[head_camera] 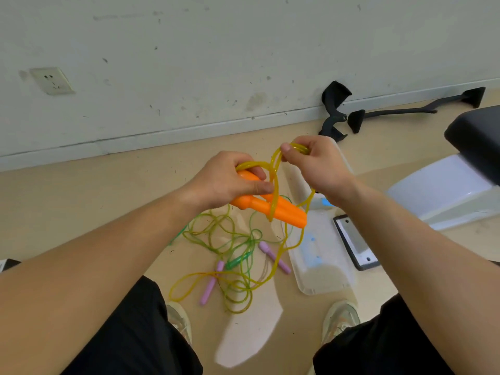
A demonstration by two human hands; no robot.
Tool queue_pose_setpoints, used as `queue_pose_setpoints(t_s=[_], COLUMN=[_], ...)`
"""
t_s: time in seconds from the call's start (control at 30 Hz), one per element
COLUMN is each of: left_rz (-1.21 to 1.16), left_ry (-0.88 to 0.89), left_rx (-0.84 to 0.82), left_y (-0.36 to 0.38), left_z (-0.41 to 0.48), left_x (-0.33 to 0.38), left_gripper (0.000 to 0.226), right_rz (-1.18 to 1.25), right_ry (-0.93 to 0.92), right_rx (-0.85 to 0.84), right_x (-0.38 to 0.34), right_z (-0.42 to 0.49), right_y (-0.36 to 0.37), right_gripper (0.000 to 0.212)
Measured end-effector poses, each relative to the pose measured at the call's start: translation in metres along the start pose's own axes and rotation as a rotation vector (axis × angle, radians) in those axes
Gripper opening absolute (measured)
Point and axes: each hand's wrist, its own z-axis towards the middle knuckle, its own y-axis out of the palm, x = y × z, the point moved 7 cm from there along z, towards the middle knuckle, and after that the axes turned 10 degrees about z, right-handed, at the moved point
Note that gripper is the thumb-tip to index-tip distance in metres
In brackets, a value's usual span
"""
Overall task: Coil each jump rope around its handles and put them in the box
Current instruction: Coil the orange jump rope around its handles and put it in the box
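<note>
Just left of the clear box [324, 280], above the floor, the left hand [224, 182] held the two orange handles [281, 209] side by side, its grip clamped round their upper ends. The right hand [316, 163], over the box's far end, pinched a few loops of yellow rope [273, 185] between thumb and fingers, and one turn lay round the handles. The rope looked like a thin, soft plastic tube, light and springy, and likely to slip loose unless kept taut. The stiff handles seemed the sure place to hold. The rest of it trailed down to a tangle on the floor left of the box, with purple handles [273, 257] and a green handle [238, 262] among it. No brand or writing could be read.
</note>
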Motion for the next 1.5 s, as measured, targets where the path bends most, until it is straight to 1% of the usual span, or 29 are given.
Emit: queue_pose_setpoints(t_s=[0.07, 0.13, 0.2, 0.33, 0.4, 0.47, 0.53, 0.6, 0.67, 0.73, 0.87, 0.93, 1.03, 1.1, 1.17, 1.23, 1.33, 1.43, 1.5], left_rz=[0.004, -0.075, -0.157, -0.245, -0.298, -0.318, -0.303, -0.305, -0.307, -0.251, -0.015, 0.021, 0.112, 0.139, 0.178, 0.187, 0.217, 0.288, 0.315], left_ry=[0.014, 0.011, -0.026, -0.107, -0.157, -0.179, -0.184, -0.197, -0.217, -0.226, -0.248, -0.278, -0.256, -0.195, -0.114, -0.042, 0.027, 0.028, 0.029], left_rx=[-0.008, -0.004, -0.003, 0.037, 0.064, 0.085, 0.112, 0.144, 0.173, 0.226, 0.363, 0.379, 0.33, 0.238, 0.132, 0.052, -0.015, -0.091, -0.115], left_y=[0.003, 0.0, -0.004, -0.008, -0.012, -0.014, -0.013, -0.012, -0.01, -0.009, -0.003, 0.001, 0.005, 0.011, 0.019, 0.024, 0.026, 0.031, 0.032], left_z=[-0.002, -0.004, -0.005, -0.005, -0.003, -0.003, -0.003, -0.004, -0.005, -0.005, -0.008, -0.009, -0.008, -0.007, -0.008, -0.009, -0.011, -0.014, -0.015], left_x=[0.001, 0.0, -0.003, -0.009, -0.016, -0.021, -0.021, -0.019, -0.02, -0.023, -0.024, -0.025, -0.025, -0.023, -0.018, -0.014, -0.011, -0.013, -0.013], left_gripper=[0.02, 0.015, 0.015, 0.022, 0.021, 0.018, 0.017, 0.018, 0.02, 0.022, 0.022, 0.023, 0.028, 0.029, 0.028, 0.029, 0.036, 0.024, 0.019], right_rz=[0.074, 0.116, 0.037, -0.188, -0.235, -0.255, -0.353, -0.478, -0.513, -0.501, -0.541, -0.562, -0.664, -0.753, -0.783, -0.703, -0.492, -0.37, -0.309], right_ry=[0.077, 0.12, 0.077, -0.056, -0.055, 0.007, -0.001, -0.07, -0.101, -0.098, -0.125, -0.136, -0.173, -0.184, -0.137, -0.077, -0.003, 0.061, 0.08], right_rx=[-0.069, -0.133, -0.175, -0.297, -0.37, -0.477, -0.526, -0.493, -0.443, -0.415, -0.36, -0.337, -0.359, -0.362, -0.359, -0.391, -0.443, -0.444, -0.408], right_x=[0.009, 0.012, 0.011, 0.0, -0.006, -0.01, -0.012, -0.013, -0.01, -0.007, -0.004, -0.003, -0.003, -0.005, -0.005, -0.001, 0.005, 0.006, 0.004], right_z=[-0.002, -0.002, -0.002, -0.011, -0.017, -0.025, -0.031, -0.031, -0.028, -0.026, -0.023, -0.021, -0.018, -0.014, -0.01, -0.006, -0.004, -0.005, -0.006], right_y=[0.006, 0.009, 0.01, 0.021, 0.028, 0.035, 0.04, 0.042, 0.044, 0.047, 0.049, 0.049, 0.052, 0.048, 0.038, 0.03, 0.023, 0.019, 0.017], right_gripper=[0.029, 0.02, 0.021, 0.024, 0.013, 0.007, 0.028, 0.04, 0.05, 0.053, 0.057, 0.058, 0.062, 0.06, 0.06, 0.059, 0.059, 0.065, 0.065])
